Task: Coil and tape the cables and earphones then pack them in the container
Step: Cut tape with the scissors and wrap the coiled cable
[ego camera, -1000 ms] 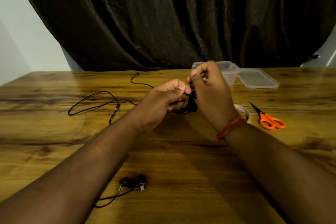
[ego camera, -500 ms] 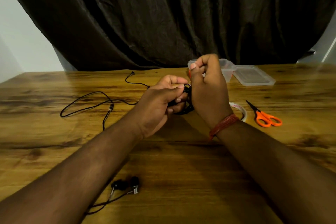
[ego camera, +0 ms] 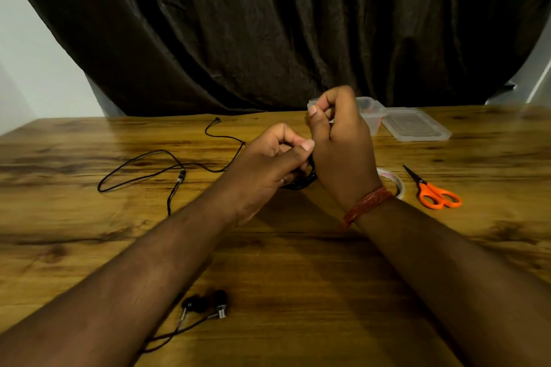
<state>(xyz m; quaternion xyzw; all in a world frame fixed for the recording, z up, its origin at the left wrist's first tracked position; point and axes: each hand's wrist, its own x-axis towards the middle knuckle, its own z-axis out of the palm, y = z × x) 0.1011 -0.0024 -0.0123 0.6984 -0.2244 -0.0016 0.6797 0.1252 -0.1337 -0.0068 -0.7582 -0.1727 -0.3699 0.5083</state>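
- The coiled cable [ego camera: 301, 180] sits between the two hands, raised just above the counter [ego camera: 298, 262], a little toward the person from the container [ego camera: 368, 116]; held there, both hands can reach around the loops.
- The left hand [ego camera: 268, 164] closes around the coil from the side away from the container, its fingers [ego camera: 305, 144] pressed together on the bundle, likely so the loops do not spring apart.
- The right hand [ego camera: 343, 140] stands upright against the coil on the container side, its fingers [ego camera: 313, 110] pinched on something small above the bundle. I take it for a cable end or a strip of tape, but it is too small to tell.
- The tape roll [ego camera: 392, 180] and orange scissors [ego camera: 435, 191] lie on the counter nearer the person than the container, the roll partly behind the right wrist. That keeps them close for binding the coil.
- The container is open, with its lid [ego camera: 416, 125] lying just beside it, ready to take finished bundles. Whether anything is inside is hard to tell.
- A loose cable [ego camera: 167, 164] sprawls uncoiled on the counter, well apart from the container past the left hand; it appears to be waiting its turn.
- The earphones [ego camera: 205, 305] lie far from the container, at the near edge beside the left forearm, also not yet coiled.
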